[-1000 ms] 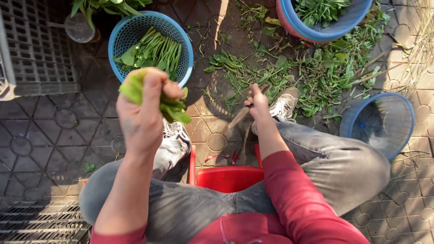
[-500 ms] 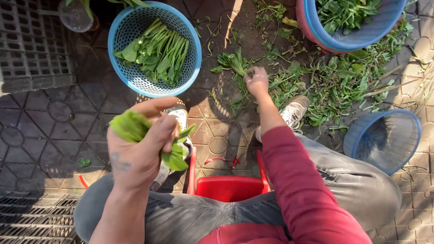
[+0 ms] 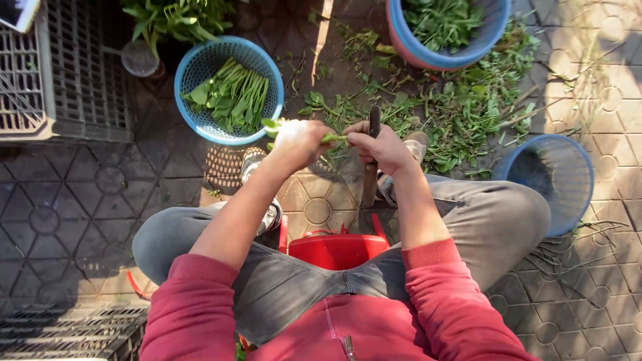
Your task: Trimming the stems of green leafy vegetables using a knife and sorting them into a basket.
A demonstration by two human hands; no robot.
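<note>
2 hands meet in front of our knees, above the paved ground. Our left hand (image 3: 299, 142) is closed tight around a bunch of greens (image 3: 273, 126), leaves poking out toward the blue basket (image 3: 194, 67) of trimmed stalks. Our right hand (image 3: 384, 148) is wrapped shut around a knife (image 3: 374, 122), blade pointing up, thumb and finger pinching the stem (image 3: 333, 138) between both hands.

An outdoor paved yard used for sorting vegetables. Patterned paving stones (image 3: 60, 220) lie underfoot, with baskets of greens (image 3: 231, 90) and scattered trimmings (image 3: 461, 113) just beyond the hands, plastic crates (image 3: 63, 80) farther left.
</note>
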